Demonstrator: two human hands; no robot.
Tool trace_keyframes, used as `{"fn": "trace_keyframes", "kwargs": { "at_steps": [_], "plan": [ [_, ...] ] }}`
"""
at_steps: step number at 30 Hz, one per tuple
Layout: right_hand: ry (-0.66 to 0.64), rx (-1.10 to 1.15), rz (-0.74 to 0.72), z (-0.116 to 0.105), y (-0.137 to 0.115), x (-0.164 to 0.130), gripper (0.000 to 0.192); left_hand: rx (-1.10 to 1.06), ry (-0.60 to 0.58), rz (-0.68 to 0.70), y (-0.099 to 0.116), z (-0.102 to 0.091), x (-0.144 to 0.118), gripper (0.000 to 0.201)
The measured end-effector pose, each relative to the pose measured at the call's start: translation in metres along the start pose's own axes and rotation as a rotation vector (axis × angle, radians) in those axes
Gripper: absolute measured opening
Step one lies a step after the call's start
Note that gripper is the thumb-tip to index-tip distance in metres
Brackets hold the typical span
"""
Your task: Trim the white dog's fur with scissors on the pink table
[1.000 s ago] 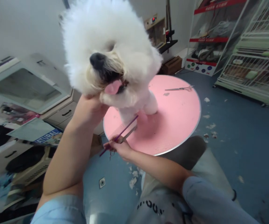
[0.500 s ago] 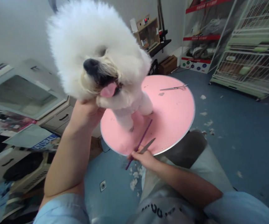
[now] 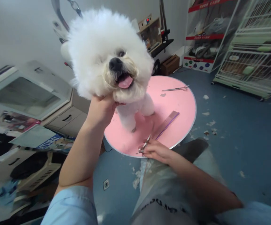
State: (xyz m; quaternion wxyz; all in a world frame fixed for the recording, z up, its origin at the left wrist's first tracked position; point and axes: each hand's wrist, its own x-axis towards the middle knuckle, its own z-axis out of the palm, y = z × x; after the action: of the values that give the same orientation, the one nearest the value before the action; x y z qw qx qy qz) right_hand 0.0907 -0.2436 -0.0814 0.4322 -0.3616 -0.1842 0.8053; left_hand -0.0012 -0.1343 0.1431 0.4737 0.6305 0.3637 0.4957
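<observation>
A fluffy white dog (image 3: 109, 47) with a big rounded head stands on the pink round table (image 3: 184, 103), its mouth open and tongue out. My left hand (image 3: 104, 106) grips under its chin from the left side, with the fingertips partly hidden in the fur. Low at the table's near edge, my right hand (image 3: 156, 151) has its fingers closed around a pair of scissors (image 3: 145, 144), blades pointing up toward the dog's front legs. Just past that hand a purple-backed comb (image 3: 167, 125) lies on the tabletop. The dog's hind body is hidden behind its head and chest.
Another pair of scissors (image 3: 175, 89) lies at the table's far right. Behind stand a wire cage (image 3: 255, 62) and a red-edged shelf (image 3: 203, 37). A glass-fronted cabinet (image 3: 27, 93) is on the left. Fur clippings (image 3: 212, 123) are scattered on the blue floor.
The comb has left my right hand and now lies on the table; the scissors stay in that hand. The dog's head has turned toward me and shifted right with my left hand.
</observation>
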Motion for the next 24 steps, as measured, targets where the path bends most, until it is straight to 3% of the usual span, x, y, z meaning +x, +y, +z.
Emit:
{"fn": "trace_keyframes", "kwargs": {
  "at_steps": [2, 6, 10, 15, 19, 24],
  "plan": [
    [0.064, -0.111, -0.093, 0.029, 0.019, 0.025, 0.043, -0.034, -0.026, 0.004, -0.001, -0.004, 0.000, 0.033],
    [0.284, -0.411, -0.442, 0.078, 0.048, 0.082, 0.032, -0.056, -0.066, 0.026, -0.005, -0.008, 0.005, 0.031],
    [0.417, -0.540, -0.569, 0.111, 0.056, 0.119, 0.025, 0.008, -0.099, 0.033, -0.008, -0.007, 0.011, 0.029],
    [0.627, -0.582, -0.598, 0.134, 0.054, 0.148, 0.028, 0.013, -0.187, 0.067, -0.012, -0.010, 0.015, 0.036],
    [0.660, -0.550, -0.613, 0.142, 0.055, 0.162, 0.021, -0.019, -0.300, 0.070, -0.011, -0.014, 0.015, 0.043],
    [0.735, -0.498, -0.601, 0.146, 0.056, 0.171, 0.026, -0.001, -0.320, 0.061, -0.009, -0.018, 0.015, 0.041]
  ]
}}
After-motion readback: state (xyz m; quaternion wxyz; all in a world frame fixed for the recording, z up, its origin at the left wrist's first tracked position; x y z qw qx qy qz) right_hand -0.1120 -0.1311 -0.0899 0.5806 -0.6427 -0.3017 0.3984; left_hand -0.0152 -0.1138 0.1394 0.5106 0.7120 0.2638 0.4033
